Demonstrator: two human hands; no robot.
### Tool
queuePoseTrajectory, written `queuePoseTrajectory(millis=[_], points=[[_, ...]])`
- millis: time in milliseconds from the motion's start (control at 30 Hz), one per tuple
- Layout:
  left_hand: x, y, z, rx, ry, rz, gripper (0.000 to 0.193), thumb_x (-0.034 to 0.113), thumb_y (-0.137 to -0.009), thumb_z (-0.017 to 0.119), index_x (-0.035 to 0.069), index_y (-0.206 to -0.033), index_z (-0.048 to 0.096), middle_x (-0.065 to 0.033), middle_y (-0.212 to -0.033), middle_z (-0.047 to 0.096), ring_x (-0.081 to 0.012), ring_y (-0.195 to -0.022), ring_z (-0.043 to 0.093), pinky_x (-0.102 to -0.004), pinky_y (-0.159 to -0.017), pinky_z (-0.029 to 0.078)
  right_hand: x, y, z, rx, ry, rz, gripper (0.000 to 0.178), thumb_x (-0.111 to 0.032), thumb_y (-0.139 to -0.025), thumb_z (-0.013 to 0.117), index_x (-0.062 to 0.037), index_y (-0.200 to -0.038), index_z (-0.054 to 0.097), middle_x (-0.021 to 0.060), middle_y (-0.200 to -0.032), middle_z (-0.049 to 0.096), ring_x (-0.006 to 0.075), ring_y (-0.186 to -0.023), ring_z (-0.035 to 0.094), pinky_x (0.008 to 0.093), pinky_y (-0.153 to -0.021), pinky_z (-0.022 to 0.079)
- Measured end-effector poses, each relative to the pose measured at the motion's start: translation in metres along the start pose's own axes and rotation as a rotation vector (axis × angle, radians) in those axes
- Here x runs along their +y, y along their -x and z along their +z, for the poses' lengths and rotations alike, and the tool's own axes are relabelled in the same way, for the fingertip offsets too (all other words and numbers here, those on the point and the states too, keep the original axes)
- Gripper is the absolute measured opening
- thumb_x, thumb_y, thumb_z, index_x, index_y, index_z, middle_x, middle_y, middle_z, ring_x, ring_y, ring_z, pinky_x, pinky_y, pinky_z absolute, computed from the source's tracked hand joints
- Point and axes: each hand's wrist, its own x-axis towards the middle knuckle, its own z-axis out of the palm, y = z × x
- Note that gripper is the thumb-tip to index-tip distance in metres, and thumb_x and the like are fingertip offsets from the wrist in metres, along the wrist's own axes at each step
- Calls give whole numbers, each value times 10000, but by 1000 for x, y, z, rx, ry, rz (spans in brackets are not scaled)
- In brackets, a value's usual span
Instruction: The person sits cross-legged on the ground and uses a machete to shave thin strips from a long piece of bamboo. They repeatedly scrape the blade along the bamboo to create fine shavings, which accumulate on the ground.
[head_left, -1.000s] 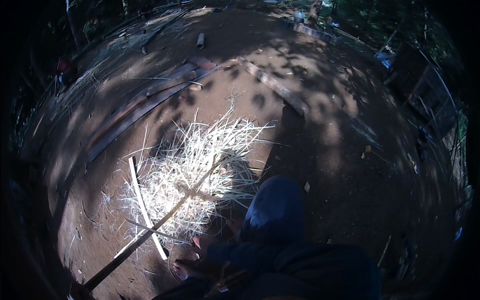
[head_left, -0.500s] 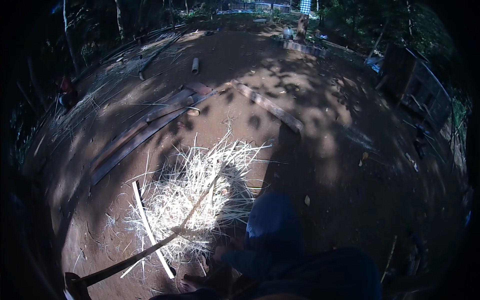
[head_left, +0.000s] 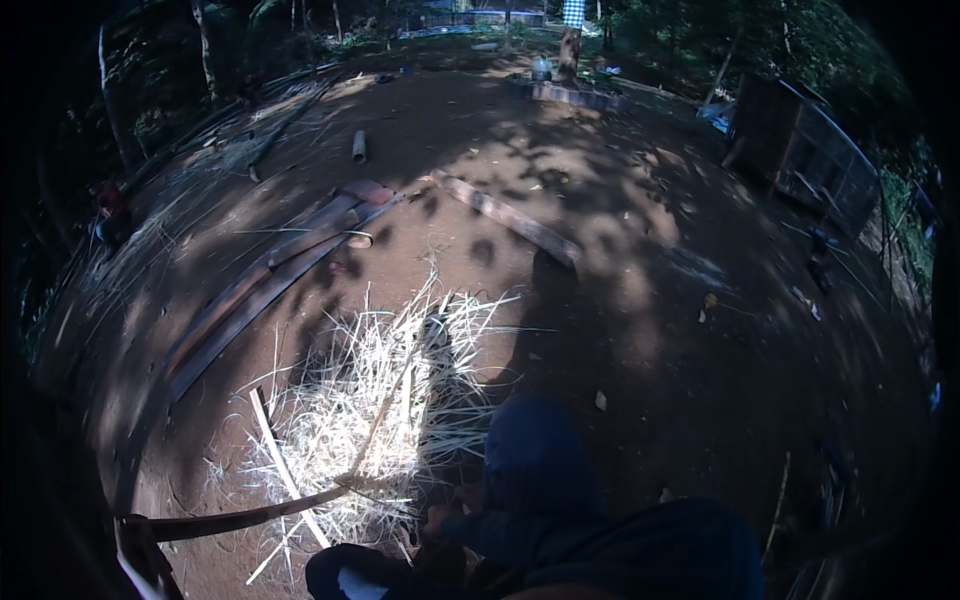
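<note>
A heap of pale, thin plant-like shavings (head_left: pixel 370 400) lies in bright sunlight on the ground in front of me. My right hand (head_left: pixel 437 519) is low in deep shadow beside the heap's near right edge, by my raised knee (head_left: pixel 540 455). Its fingers are too dark to read, and whatever they may hold is lost in the shade. No left hand can be made out. A long, flat brown strip (head_left: pixel 240 516) reaches from the lower left onto the heap. Near its left end, another broad dark piece (head_left: pixel 145 560) stands at an angle. A straight pale slat (head_left: pixel 272 440) lies along the heap's left side.
Several brown planks (head_left: pixel 270 280) lie beyond the heap to the left, and a single plank (head_left: pixel 505 217) lies to the right. Farther off are a short tube-like log (head_left: pixel 359 147), a tree with a checked cloth (head_left: pixel 574 12), and a dark wooden structure (head_left: pixel 800 150).
The brown strip's left end has swung up, so the strip lies more level. My other knee has come into view at the bottom. The whole scene has shifted slightly left.
</note>
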Motion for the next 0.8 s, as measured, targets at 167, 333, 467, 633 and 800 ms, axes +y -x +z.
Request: queuePoseTrajectory(millis=[167, 333, 467, 633, 800], points=[[0, 0, 10, -157, 213, -299, 404, 89, -963, 467, -36, -1343, 413, -80, -1030, 579, -44, -535, 358, -188, -463, 287, 5, 1, -3, -51, -27, 40, 497, -362, -727, 615, -42, -1107, 620, 182, -1098, 647, 312, -1021, 631, 427, -850, 498], [4, 3, 15, -84, 239, -291, 413, 96, -962, 475, -28, -1351, 410, -77, -1020, 577, -43, -526, 361, -189, -458, 285, 10, -6, 9, 28, 0, 13, 549, -428, -719, 624, -44, -1113, 623, 177, -1075, 658, 313, -999, 642, 421, -832, 506], [1, 1, 8, -210, 242, -346, 428, 100, -962, 479, -22, -1364, 395, -79, -1022, 577, -43, -519, 357, -188, -452, 280, 15, -10, 12, 7, -37, 34, 546, -440, -711, 629, -49, -1093, 634, 172, -1060, 663, 317, -984, 644, 420, -817, 509], [-11, 12, 8, -132, 253, -295, 431, 91, -959, 487, -19, -1366, 396, -66, -980, 584, -38, -519, 360, -185, -445, 277, 12, -7, 11, 20, -42, 46, 511, -403, -683, 655, -46, -1049, 650, 170, -1026, 670, 316, -957, 649, 422, -797, 510], [-1, 16, 14, 19, 330, -323, 437, 113, -964, 505, -22, -1365, 397, -68, -977, 595, -36, -530, 378, -183, -454, 302, 11, -7, 12, 21, -54, 30, 473, -365, -664, 667, -44, -1010, 663, 172, -1003, 674, 314, -931, 654, 426, -762, 515]])
